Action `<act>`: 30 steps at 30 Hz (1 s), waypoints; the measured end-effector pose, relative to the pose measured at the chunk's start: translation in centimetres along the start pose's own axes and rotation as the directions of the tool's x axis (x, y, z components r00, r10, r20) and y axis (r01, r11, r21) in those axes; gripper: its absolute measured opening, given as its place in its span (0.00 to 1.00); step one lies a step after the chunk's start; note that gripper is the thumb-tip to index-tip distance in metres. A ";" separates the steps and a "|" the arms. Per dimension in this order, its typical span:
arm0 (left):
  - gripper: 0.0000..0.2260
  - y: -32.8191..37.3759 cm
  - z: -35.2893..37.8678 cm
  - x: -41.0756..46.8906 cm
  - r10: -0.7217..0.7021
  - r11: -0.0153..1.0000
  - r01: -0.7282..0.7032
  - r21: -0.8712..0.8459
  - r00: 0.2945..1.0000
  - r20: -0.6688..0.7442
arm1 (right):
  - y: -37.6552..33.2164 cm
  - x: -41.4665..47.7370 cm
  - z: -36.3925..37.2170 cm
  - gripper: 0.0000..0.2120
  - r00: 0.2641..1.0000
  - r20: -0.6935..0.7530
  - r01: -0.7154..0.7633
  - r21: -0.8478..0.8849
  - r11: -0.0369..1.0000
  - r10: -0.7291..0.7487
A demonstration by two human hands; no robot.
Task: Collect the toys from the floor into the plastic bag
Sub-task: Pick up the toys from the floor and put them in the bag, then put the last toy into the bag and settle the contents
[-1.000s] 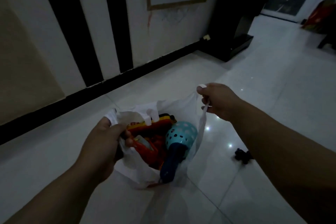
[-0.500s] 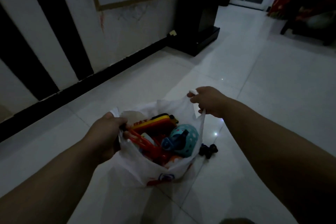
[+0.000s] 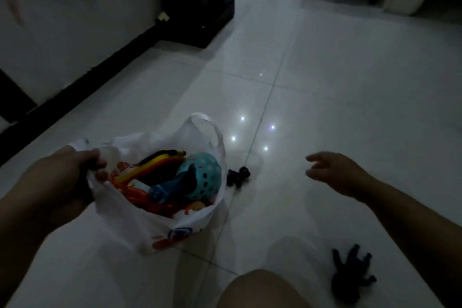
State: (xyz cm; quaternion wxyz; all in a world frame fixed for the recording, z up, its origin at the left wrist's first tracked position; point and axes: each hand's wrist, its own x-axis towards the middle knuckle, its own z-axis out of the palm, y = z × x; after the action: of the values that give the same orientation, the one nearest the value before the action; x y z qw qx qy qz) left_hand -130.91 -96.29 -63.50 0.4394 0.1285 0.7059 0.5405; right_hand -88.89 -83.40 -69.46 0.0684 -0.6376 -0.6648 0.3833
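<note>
White plastic bag (image 3: pixel 150 227): sits on the glossy tile floor (image 3: pixel 325 82), mouth up, packed with toys, a teal perforated toy (image 3: pixel 200 172) topmost. Held at the near-left rim by the left hand (image 3: pixel 67 172), fingers curled round the film. Just beside the bag's right wall, a small dark toy (image 3: pixel 237 176), loose on the tiles. Lies to the left of the right hand (image 3: pixel 335 172), near but apart. Right hand empty, fingers loosely spread and pointing left; likely the nearer one for the pick. Closer to the knee (image 3: pixel 260 290), a dark splayed figure (image 3: pixel 350 275), too blurred for a clear long axis.
</note>
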 end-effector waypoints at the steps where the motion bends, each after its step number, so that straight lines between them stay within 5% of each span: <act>1: 0.21 -0.1 0.6 0.1 0.020 1.000 -0.020 -0.003 0.999 0.029 | 2.7 -0.5 0.0 0.21 0.997 0.007 -0.073 -0.021 0.997 0.073; 6: 0.25 -1.1 3.7 -0.7 0.044 0.999 -0.045 0.004 0.988 0.150 | 8.5 -2.3 2.8 0.23 0.977 0.070 -0.193 -0.095 0.976 0.200; 16: 0.21 -1.9 4.5 -2.5 0.065 0.997 -0.062 -0.042 0.994 0.083 | 0.4 7.4 15.9 0.31 0.957 0.201 0.267 -0.337 0.903 -0.208; 22: 0.22 -2.3 3.7 -1.6 0.135 0.990 -0.137 -0.040 0.990 -0.028 | -2.1 13.6 20.1 0.32 0.950 0.305 0.214 -0.471 0.856 -0.070; 30: 0.22 -2.6 2.1 -1.3 0.159 0.987 -0.161 -0.031 0.986 -0.045 | 1.9 11.7 21.7 0.19 0.970 0.182 0.230 -0.493 0.839 -0.160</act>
State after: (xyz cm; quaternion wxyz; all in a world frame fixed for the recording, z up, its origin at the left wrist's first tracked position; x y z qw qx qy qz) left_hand -127.80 -96.76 -65.26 0.3818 0.1658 0.6930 0.5887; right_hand -102.03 -82.22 -90.39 -0.1089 -0.5346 -0.8070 0.2261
